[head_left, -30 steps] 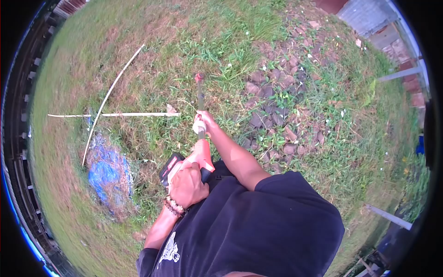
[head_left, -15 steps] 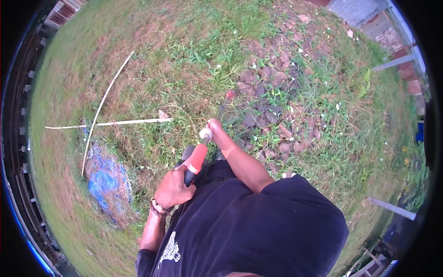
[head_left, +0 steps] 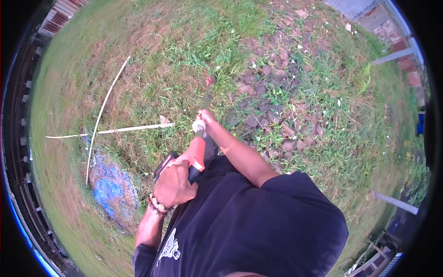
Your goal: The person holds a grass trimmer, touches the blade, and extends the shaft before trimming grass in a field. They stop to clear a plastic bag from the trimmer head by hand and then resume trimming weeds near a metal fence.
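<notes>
A cordless string trimmer (head_left: 197, 150) with an orange and black body slants away from my waist. My left hand (head_left: 174, 183), with a beaded bracelet (head_left: 157, 204) at the wrist, is wrapped round its rear grip. Farther forward, my right hand (head_left: 206, 117) is closed round the front handle, beside a pale round part. The shaft beyond is dark and blurred, ending in a small red head (head_left: 210, 81) low over the grass (head_left: 184, 60). That head is just left of a patch of stones (head_left: 265, 92).
Two long pale poles (head_left: 108, 99) cross on the grass to the left. Near them lies a crumpled blue plastic sheet (head_left: 109, 188). Sheet-metal walls (head_left: 355, 11) and a metal post (head_left: 394, 202) stand along the right side, with a dark structure at the left edge.
The trimmer's head has swung left and slightly farther out, from the edge of the stones onto the grass. My right hand has shifted left with it, while both hands keep their grip.
</notes>
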A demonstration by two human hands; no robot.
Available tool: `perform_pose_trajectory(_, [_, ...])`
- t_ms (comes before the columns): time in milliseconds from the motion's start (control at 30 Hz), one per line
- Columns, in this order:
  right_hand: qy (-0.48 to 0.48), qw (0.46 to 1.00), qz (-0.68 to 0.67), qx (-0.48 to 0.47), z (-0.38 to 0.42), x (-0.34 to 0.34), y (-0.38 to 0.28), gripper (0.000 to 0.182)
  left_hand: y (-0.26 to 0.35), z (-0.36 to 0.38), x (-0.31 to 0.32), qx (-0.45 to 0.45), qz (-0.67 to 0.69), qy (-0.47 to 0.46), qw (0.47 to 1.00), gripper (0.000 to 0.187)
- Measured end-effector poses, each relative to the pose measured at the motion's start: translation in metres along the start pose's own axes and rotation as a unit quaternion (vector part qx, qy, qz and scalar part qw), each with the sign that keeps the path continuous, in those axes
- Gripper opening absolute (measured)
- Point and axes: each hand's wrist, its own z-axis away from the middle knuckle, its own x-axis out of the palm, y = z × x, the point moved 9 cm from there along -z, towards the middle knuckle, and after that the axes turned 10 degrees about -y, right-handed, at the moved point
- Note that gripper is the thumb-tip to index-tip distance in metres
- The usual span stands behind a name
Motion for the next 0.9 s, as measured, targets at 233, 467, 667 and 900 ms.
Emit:
perform_pose_trajectory(233, [0.120, 0.991, 0.011, -0.058, -0.052, -0.040, 0.005, 0.010, -0.047, -0.022, -0.063, -0.049, 0.118, -0.093, 0.987, 0.039])
perform_pose_trajectory(467, [0.058, 0.994, 0.069, -0.061, -0.103, 0.011, -0.052, 0.017, -0.040, -0.066, -0.084, 0.091, 0.010, 0.011, 0.996, 0.035])
perform_pose_trajectory(667, [-0.035, 0.998, 0.027, -0.035, -0.127, 0.064, -0.084, 0.020, -0.043, -0.094, -0.110, 0.036, -0.065, -0.040, 0.996, 0.039])
perform_pose_trajectory(900, [0.108, 0.991, 0.041, -0.072, -0.110, 0.037, -0.107, 0.014, -0.053, -0.120, -0.140, 0.125, -0.076, -0.089, 0.985, 0.035])
